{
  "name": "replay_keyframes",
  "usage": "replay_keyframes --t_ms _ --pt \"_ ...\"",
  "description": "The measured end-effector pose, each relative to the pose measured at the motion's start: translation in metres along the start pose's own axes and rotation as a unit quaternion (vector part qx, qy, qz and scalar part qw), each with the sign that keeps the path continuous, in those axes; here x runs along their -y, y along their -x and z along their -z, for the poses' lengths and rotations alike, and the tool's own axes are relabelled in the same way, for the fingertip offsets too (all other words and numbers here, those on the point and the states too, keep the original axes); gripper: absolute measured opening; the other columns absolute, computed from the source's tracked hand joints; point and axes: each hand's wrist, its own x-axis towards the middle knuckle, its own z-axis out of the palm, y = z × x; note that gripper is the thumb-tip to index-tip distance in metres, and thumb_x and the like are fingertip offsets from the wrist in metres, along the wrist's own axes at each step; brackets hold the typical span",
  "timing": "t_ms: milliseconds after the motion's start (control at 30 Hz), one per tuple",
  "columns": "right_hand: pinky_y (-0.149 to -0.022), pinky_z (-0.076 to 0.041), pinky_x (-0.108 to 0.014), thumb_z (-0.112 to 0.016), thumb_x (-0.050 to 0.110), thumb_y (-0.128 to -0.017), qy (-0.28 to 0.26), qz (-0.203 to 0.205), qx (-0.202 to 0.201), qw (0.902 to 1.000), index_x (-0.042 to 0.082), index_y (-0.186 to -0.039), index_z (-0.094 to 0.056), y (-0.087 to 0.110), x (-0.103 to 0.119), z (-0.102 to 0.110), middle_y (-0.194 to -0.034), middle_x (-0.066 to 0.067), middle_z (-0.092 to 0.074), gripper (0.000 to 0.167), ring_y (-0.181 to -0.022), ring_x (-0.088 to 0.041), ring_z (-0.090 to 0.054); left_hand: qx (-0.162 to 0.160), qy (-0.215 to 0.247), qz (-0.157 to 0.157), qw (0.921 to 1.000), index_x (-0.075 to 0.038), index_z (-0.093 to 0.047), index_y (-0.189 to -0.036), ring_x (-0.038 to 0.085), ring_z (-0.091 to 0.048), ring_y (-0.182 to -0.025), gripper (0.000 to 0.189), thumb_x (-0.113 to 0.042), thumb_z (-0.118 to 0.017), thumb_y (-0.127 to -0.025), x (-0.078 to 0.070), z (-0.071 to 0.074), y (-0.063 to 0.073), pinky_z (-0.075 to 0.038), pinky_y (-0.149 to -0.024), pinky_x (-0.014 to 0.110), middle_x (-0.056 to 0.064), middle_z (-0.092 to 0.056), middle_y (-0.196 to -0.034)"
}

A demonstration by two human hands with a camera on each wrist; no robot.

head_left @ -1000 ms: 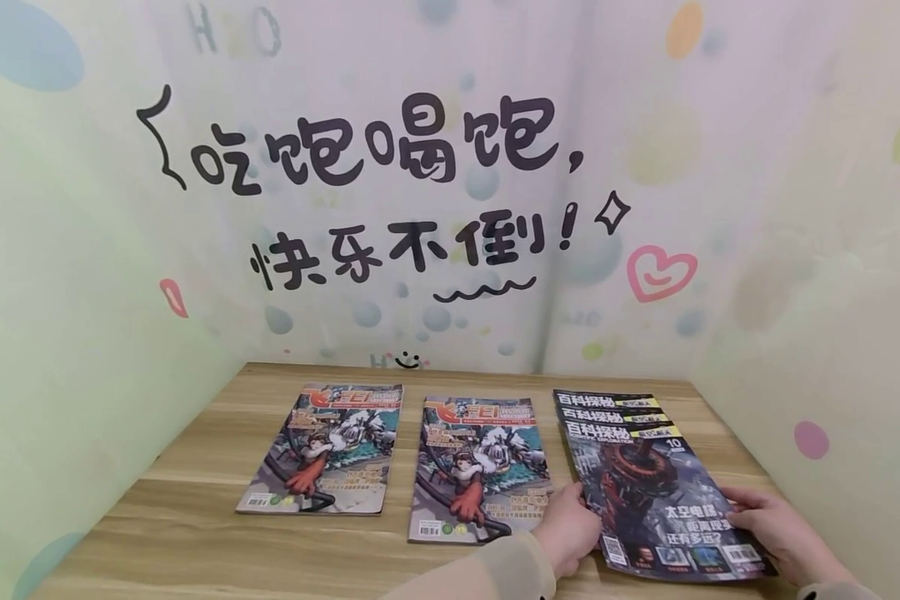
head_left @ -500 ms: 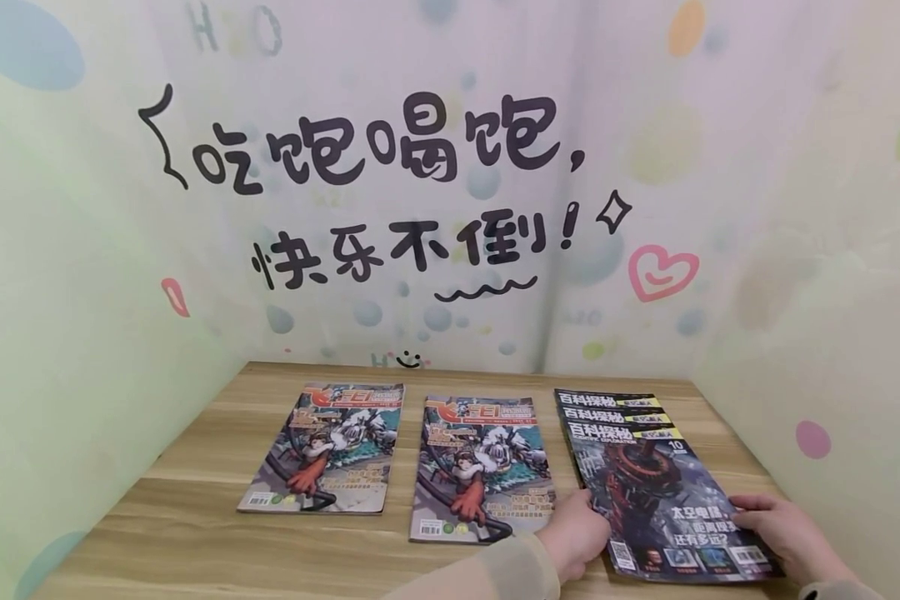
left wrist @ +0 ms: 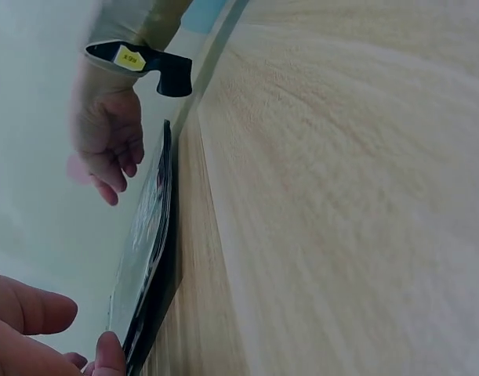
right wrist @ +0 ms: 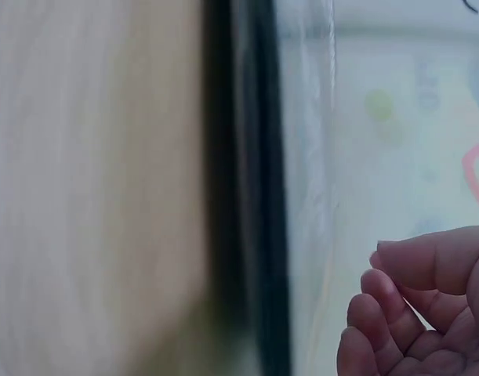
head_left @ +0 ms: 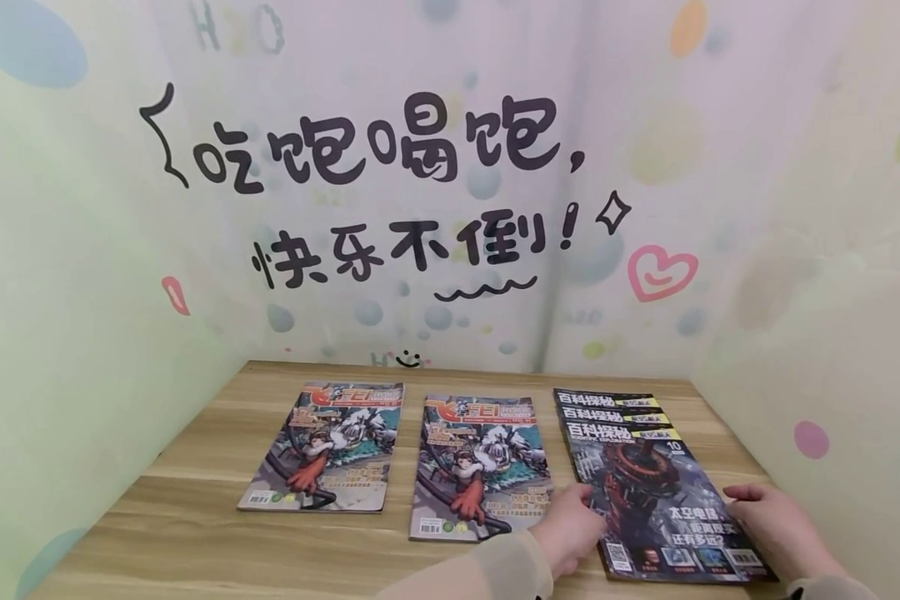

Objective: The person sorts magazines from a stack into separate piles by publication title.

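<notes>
The left hand (head_left: 570,529), thumb and fingers parted, is at the left edge of the magazine stack (head_left: 648,492) (3 overlap; contact is unclear). The right hand (head_left: 772,523), fingers loosely curled, holding nothing, hangs by its right edge; the surface (head_left: 696,417) shows between stack and wall (head_left: 855,358).

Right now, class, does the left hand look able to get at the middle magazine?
Probably yes: the left hand is beside the middle magazine, near its lower right corner, and no other magazine lies on it. The dark magazines are on the hand's other side, so the way looks free.
</notes>
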Motion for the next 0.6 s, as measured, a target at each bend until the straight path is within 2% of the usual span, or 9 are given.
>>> replay_keyframes --t_ms 100,167,233,300,400,500,600 --pt "-0.072 -0.039 -0.036 -0.059 0.02 -0.088 0.063 0.025 -0.019 0.9975 -0.013 -0.124 -0.053 0.002 0.011 -0.002 -0.108 -0.028 -0.06 0.049 -0.092 -0.031 -0.052 -0.003 0.0 -0.016 0.9999 0.005 -0.059 -0.118 0.023 -0.049 -0.084 0.049 0.011 -0.058 -0.069 0.0 0.005 -0.002 -0.046 -0.068 0.032 0.014 -0.054 -0.106" --pt "-0.074 -0.04 -0.039 -0.06 0.02 -0.087 0.08 0.043 -0.026 0.9955 -0.012 -0.122 -0.055 0.003 0.019 -0.005 -0.111 -0.03 -0.06 0.048 -0.096 -0.035 -0.053 -0.004 0.009 -0.021 0.9997 0.004 -0.059 -0.119 0.018 -0.05 -0.076 0.047 0.01 -0.06 -0.073 0.001 0.009 -0.004 -0.046 -0.062 0.029 0.009 -0.055 -0.099" --pt "-0.075 -0.043 -0.041 -0.06 0.018 -0.088 0.08 0.065 -0.03 0.9942 -0.012 -0.122 -0.056 0.006 0.026 -0.01 -0.112 -0.03 -0.06 0.046 -0.097 -0.036 -0.055 -0.003 0.013 -0.026 0.9996 0.004 -0.059 -0.12 0.015 -0.047 -0.067 0.045 0.008 -0.061 -0.075 0.001 0.014 -0.006 -0.041 -0.055 0.025 0.005 -0.055 -0.093" --pt "-0.075 -0.045 -0.041 -0.059 0.016 -0.089 0.064 0.077 -0.029 0.9946 -0.013 -0.123 -0.055 0.007 0.034 -0.016 -0.113 -0.031 -0.06 0.045 -0.098 -0.036 -0.056 -0.008 0.009 -0.034 0.9993 0.003 -0.059 -0.118 0.014 -0.046 -0.065 0.043 0.007 -0.06 -0.076 0.002 0.02 -0.007 -0.038 -0.053 0.023 0.004 -0.054 -0.09" --pt "-0.076 -0.049 -0.042 -0.058 0.014 -0.091 0.04 0.085 -0.021 0.9953 -0.014 -0.125 -0.052 0.01 0.046 -0.026 -0.115 -0.031 -0.059 0.045 -0.098 -0.036 -0.058 -0.01 -0.002 -0.045 0.9989 0.004 -0.058 -0.118 0.015 -0.05 -0.07 0.041 0.005 -0.059 -0.077 0.003 0.032 -0.01 -0.043 -0.058 0.025 0.005 -0.054 -0.09" --pt "-0.081 -0.049 -0.048 -0.058 0.013 -0.091 0.033 0.096 -0.021 0.9946 -0.014 -0.124 -0.053 0.011 0.058 -0.039 -0.117 -0.031 -0.058 0.043 -0.101 -0.039 -0.057 0.005 0.007 -0.044 0.999 0.007 -0.055 -0.122 0.014 -0.053 -0.078 0.042 0.004 -0.057 -0.079 0.003 0.046 -0.012 -0.046 -0.064 0.025 0.009 -0.058 -0.098" --pt "-0.084 -0.047 -0.052 -0.059 0.012 -0.091 0.029 0.104 -0.024 0.9939 -0.013 -0.121 -0.056 0.011 0.071 -0.054 -0.116 -0.03 -0.059 0.04 -0.104 -0.041 -0.056 0.016 0.01 -0.041 0.999 0.008 -0.053 -0.125 0.012 -0.052 -0.073 0.043 0.001 -0.058 -0.083 0.004 0.059 -0.014 -0.043 -0.059 0.023 0.009 -0.061 -0.098"
